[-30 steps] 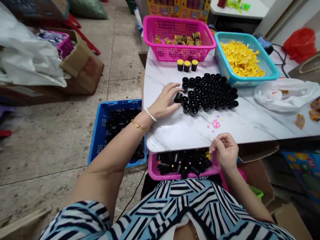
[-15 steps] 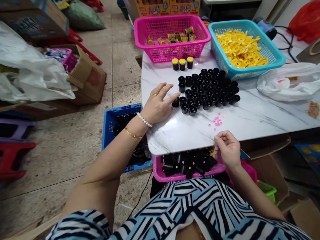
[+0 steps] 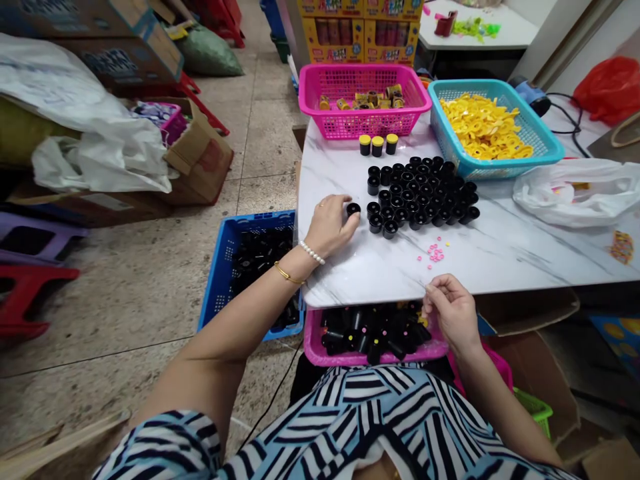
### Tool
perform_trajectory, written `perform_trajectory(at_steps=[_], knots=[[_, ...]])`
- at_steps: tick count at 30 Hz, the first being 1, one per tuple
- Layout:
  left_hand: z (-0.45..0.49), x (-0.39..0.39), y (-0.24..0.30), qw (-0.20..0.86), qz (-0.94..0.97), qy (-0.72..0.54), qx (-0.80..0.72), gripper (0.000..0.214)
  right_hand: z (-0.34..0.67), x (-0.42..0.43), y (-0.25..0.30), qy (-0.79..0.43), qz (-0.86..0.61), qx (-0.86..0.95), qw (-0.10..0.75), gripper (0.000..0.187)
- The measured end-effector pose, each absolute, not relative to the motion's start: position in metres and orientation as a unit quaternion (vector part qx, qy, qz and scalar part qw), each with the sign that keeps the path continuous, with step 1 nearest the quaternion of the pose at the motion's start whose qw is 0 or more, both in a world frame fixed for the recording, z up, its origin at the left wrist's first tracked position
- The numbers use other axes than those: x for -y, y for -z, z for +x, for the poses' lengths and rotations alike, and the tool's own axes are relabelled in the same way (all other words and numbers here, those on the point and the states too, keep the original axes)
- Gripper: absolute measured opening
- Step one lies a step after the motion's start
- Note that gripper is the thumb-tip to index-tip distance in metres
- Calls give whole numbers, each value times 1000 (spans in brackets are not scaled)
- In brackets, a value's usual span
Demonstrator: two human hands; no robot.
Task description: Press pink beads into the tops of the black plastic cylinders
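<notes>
White marbled table (image 3: 373,270) | black cups (image 3: 424,191) | 3 yellow-topped cups (image 3: 377,145) | pink rings (image 3: 436,255) | pink basket (image 3: 345,124) | turquoise basket (image 3: 480,167)

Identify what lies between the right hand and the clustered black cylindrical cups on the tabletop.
Small round pink pieces and one yellow piece lie there, in the head view.

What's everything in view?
Table: one, white, centre
Pink basket: one, pink, table rear
Turquoise basket: one, turquoise, beside it
Plastic pieces: many, yellow, in turquoise basket
Yellow-topped cups: three, black, before pink basket
Black cups: dozens, black, tabletop
Rings: many, mostly pink, table's near edge
Plastic bags: two, white and red, right
Blue crate: one, blue, floor
Pink tray: one, pink, below table edge
Display boxes: several, yellow, back
Cartons: several, brown, left
Stools: several, red and purple, left
Left hand: one, at leftmost black cup
Right hand: one, near rings
</notes>
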State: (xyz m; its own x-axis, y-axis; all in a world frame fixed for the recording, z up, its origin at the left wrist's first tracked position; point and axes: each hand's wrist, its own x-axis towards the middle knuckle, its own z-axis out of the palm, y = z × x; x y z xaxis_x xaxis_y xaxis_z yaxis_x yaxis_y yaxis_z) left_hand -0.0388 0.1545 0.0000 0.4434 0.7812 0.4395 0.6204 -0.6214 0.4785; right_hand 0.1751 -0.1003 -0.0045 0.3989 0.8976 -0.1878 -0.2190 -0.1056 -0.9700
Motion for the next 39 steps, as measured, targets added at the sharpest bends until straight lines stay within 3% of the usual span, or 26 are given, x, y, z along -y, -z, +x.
perform_trajectory(at_steps=[4, 7, 18, 24, 27, 33, 39], knots=[[-23, -140, -10, 110, 855, -360, -356, 88, 177, 99, 3, -464, -580, 280, 609, 19], [-5, -133, -10, 78, 897, -326, -289, 102, 176, 95, 2, -459, -582, 264, 618, 19], [15, -133, -10, 42, 921, -262, -285, 45, 181, 93, -9, -433, -600, 289, 607, 18], [9, -134, -3, 46, 924, -269, -270, 37, 210, 80, -19, -266, -670, 356, 594, 18], [13, -138, -5, 54, 923, -268, -271, 36, 235, 62, -14, -165, -724, 413, 527, 17], [-11, -100, -27, 74, 932, -229, -270, 30, 268, 29, -10, 29, -738, 606, 295, 20], [-46, -35, -25, 82, 931, -226, -276, 22, 265, 36, -10, 54, -725, 633, 267, 14]])
